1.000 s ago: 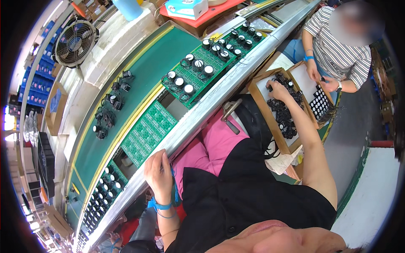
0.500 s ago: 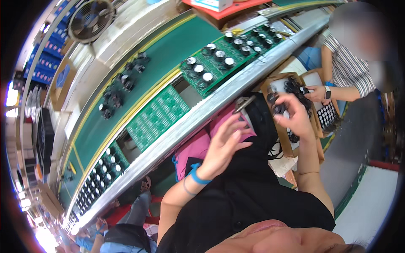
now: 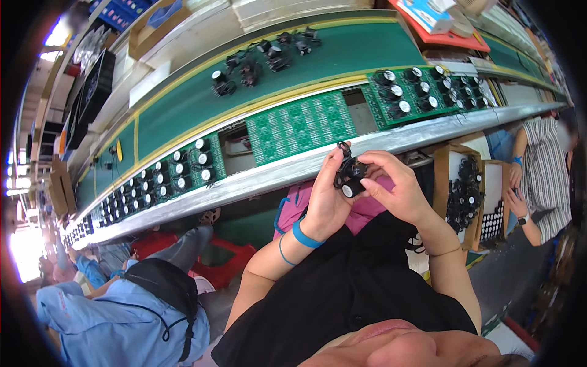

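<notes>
Holding a black cabled part point(image 3: 350, 177) with a white round end between the left grip point(image 3: 330, 197) and the right grip point(image 3: 396, 186), just in front of the metal rail point(image 3: 263, 177). Showing beyond it a bare green panel point(image 3: 299, 125), with a filled panel point(image 3: 382, 116) to its right and more white-topped rows point(image 3: 162, 177) to its left. Farther back, revealing clustered black parts point(image 3: 278, 58) on a green surface point(image 3: 361, 52). At right, showing a cardboard box point(image 3: 439, 183) of dark parts near a co-worker's striped shirt point(image 3: 547, 153).
</notes>
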### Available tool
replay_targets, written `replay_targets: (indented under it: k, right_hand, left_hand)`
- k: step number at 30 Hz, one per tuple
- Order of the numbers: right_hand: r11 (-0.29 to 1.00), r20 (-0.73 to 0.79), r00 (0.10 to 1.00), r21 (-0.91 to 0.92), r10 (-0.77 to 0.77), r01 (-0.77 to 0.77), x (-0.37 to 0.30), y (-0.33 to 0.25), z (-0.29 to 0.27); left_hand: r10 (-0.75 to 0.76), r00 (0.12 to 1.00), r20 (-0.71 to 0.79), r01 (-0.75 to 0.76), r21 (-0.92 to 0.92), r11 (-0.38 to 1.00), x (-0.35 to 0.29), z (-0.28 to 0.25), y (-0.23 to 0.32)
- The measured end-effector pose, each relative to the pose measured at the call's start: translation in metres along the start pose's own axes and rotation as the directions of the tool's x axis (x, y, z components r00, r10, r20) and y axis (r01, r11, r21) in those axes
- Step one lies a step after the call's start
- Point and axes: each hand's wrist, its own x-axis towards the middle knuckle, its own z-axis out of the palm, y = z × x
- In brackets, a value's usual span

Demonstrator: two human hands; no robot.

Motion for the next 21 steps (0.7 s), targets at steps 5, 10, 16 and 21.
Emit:
replay_targets:
  k: [5,10,16,21]
  right_hand:
    - [0.999,0.089,0.995,0.018,-0.045,0.044,0.024,-0.007,0.021]
    - [0.989,0.075,0.987,0.019,0.144,-0.146,0.032,-0.008,0.034]
    - [0.78,0.12,0.984,0.599,0.133,-0.179,0.035,0.008,0.03]
    - [0.698,0.326,0.924,0.615,0.199,-0.367,0.049,0.009,0.024]
  left_hand:
    - [0.167,0.981,-0.102,-0.164,0.037,0.986,-0.009,-0.014,0.016]
    - [0.172,0.985,-0.016,-0.172,-0.012,0.985,-0.011,-0.03,0.028]
    - [0.07,0.995,0.077,-0.054,-0.188,0.981,-0.018,-0.038,0.045]
    - [0.117,0.981,0.156,-0.118,-0.004,0.993,-0.016,-0.044,0.044]
